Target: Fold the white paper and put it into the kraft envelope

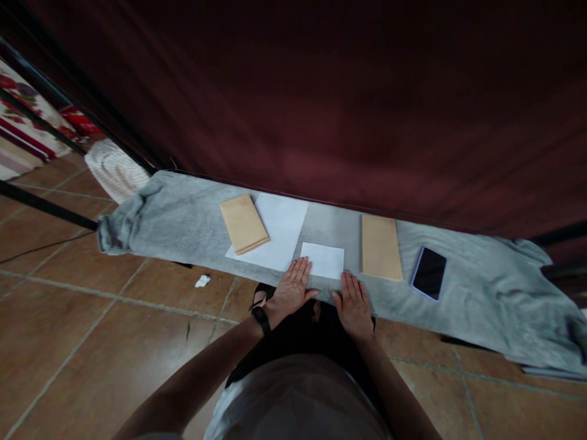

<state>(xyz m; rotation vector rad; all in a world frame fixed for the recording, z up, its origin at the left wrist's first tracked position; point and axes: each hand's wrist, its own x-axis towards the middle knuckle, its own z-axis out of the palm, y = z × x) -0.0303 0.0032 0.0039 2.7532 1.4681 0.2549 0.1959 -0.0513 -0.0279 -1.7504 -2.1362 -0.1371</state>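
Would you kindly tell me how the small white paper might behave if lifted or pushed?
The small white paper looks thin, so it is probably light and fairly flexible. Lying flat, it would likely slide or buckle if pushed, not roll. No edge visibly lifts, so it may be awkward to pinch.

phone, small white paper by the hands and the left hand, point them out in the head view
Phone (pixel 429 274): head view, middle of its dark screen
Small white paper (pixel 324 261): head view, middle of its upper face
Left hand (pixel 292 287): head view, back of the hand
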